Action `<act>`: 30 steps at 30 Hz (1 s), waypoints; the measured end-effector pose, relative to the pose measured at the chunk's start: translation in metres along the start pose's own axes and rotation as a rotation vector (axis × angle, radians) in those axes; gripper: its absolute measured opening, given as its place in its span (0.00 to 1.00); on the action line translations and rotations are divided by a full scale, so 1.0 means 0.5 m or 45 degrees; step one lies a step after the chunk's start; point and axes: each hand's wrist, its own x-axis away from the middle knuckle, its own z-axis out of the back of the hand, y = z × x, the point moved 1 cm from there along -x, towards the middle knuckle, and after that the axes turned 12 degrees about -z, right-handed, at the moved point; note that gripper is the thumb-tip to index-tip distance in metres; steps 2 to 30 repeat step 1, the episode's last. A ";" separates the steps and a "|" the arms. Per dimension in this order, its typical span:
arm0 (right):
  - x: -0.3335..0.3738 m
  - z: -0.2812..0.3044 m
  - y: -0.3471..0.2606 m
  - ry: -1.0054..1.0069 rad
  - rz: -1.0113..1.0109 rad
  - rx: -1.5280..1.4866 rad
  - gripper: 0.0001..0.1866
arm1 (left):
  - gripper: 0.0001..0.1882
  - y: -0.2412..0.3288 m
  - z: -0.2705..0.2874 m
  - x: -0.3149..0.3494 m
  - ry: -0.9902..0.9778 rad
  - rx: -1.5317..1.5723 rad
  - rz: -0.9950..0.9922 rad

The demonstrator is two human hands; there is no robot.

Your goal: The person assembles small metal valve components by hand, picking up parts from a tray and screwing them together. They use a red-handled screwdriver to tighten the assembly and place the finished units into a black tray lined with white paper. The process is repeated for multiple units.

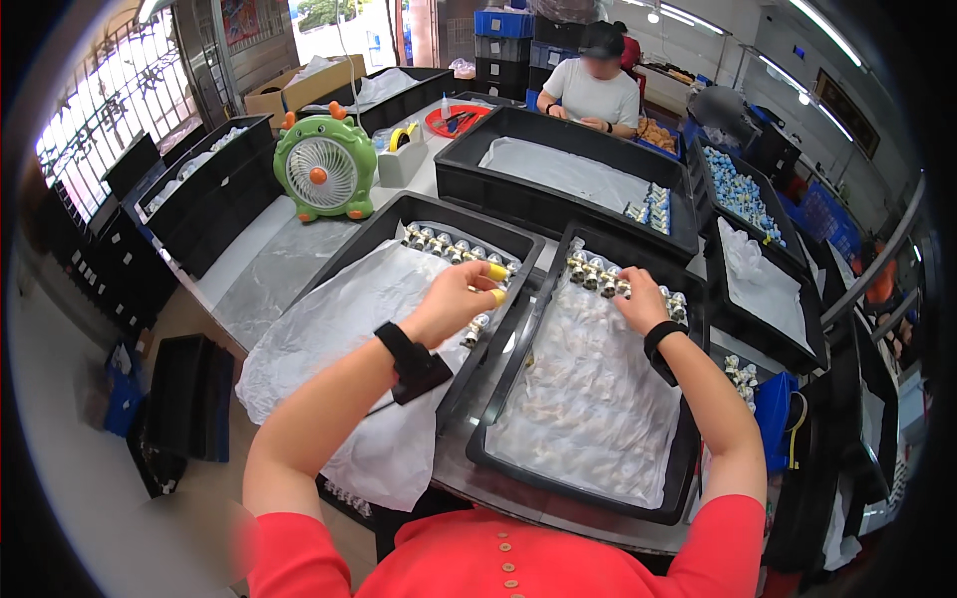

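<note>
My left hand (458,300), with yellow covers on two fingertips, hovers above the right side of the left black tray (404,204). Its thumb and finger are apart, and I see nothing between them. Small shiny silver-and-gold figurines (446,242) line that tray's far and right edges, beside a white plastic sheet (339,324). In the right black tray (486,424), my right hand (643,301) is closed at a row of similar figurines (590,271), its fingertips around one of them. A translucent sheet (588,399) covers lumpy contents nearer me.
A green animal-shaped fan (324,169) and a tape dispenser (402,159) stand at the far left. Beyond the trays lies another black tray (469,169) with blue-and-white pieces. A person (595,90) sits across the table. More trays (763,289) crowd the right.
</note>
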 end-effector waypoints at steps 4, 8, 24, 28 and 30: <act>-0.018 -0.002 0.011 -0.026 -0.123 0.116 0.27 | 0.20 0.026 -0.020 0.014 0.008 0.162 0.025; -0.018 -0.002 0.011 -0.026 -0.123 0.116 0.27 | 0.20 0.026 -0.020 0.014 0.008 0.162 0.025; -0.018 -0.002 0.011 -0.026 -0.123 0.116 0.27 | 0.20 0.026 -0.020 0.014 0.008 0.162 0.025; -0.018 -0.002 0.011 -0.026 -0.123 0.116 0.27 | 0.20 0.026 -0.020 0.014 0.008 0.162 0.025; -0.018 -0.002 0.011 -0.026 -0.123 0.116 0.27 | 0.20 0.026 -0.020 0.014 0.008 0.162 0.025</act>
